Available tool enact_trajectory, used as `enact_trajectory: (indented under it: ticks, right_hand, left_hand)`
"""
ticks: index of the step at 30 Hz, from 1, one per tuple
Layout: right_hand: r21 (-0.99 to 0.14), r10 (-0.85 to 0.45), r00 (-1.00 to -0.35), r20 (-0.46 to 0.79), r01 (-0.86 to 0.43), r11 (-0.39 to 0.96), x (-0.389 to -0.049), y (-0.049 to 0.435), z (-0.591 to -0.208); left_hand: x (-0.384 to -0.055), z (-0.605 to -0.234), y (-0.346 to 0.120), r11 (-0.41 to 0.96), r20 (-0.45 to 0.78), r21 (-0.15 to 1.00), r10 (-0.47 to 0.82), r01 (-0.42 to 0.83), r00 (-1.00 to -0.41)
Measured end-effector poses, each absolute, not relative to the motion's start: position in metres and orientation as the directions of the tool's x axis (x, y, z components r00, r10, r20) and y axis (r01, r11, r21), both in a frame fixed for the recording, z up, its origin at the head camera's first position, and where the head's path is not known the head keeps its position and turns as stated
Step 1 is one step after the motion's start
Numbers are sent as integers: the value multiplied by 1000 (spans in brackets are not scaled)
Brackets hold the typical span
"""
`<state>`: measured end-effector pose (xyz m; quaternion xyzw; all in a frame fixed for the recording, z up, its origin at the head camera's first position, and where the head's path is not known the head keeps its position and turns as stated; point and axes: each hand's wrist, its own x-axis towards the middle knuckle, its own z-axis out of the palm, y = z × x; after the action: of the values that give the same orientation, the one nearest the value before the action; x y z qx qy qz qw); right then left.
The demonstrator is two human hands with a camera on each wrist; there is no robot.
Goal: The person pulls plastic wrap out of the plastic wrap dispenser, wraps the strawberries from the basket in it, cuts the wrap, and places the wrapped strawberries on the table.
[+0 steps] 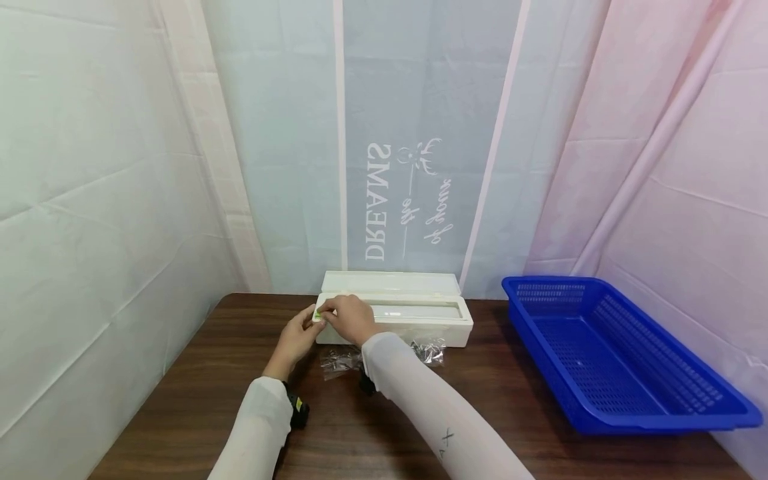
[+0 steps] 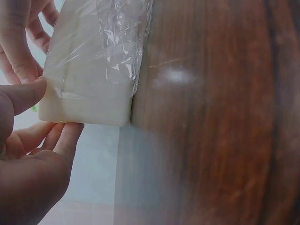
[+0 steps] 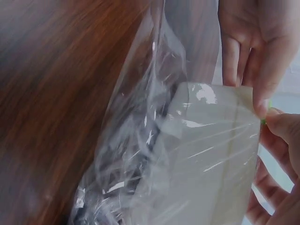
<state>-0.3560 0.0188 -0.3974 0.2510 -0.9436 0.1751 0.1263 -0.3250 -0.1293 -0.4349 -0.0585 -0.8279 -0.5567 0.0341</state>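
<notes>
A long white box [image 1: 444, 332] lies across the table with its lid [image 1: 390, 283] tipped back and a pale strip visible inside. My left hand [image 1: 297, 340] grips its left end; in the left wrist view the thumb is near the top edge and the fingers [image 2: 68, 140] bear on the end face. With thumb and forefinger, my right hand [image 1: 353, 320] pinches a small bright green piece [image 3: 263, 121] at the box's top left corner. That piece is mostly hidden by fingertips. Clear plastic film [image 3: 150, 122] covers part of the front and spills crumpled onto the table.
A blue perforated plastic basket [image 1: 543, 373] stands on the right side of the brown wooden table [image 1: 198, 393]. Fabric curtains [image 1: 288, 133] close in the back and both sides, right behind the box.
</notes>
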Motion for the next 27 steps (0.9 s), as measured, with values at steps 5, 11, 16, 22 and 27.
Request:
enact_trajectory:
  ticks: [5,11,16,22,27]
  right_hand:
    - [-308,-449,-839,307,-534,788,-356,20,-400]
    - [-312,-478,-834,275,-548,776,-354,23,-394]
    - [-300,-495,-815,302,-574,762,-353,31,-391]
    - [-307,-510,-801,313,-593,744,-350,53,-387]
    - [-304,-509,-807,299,-586,751,-347,72,-382]
  left_hand:
    - [-324,-435,-130,348,120,927,72,138,-990]
    - [-325,-434,-130,340,112,931,88,135,-990]
    - [-326,-434,-130,335,107,933,85,130,-991]
    - [-327,-436,-128,326,89,939,65,106,-994]
    - [-326,-436,-128,334,81,938,52,94,-995]
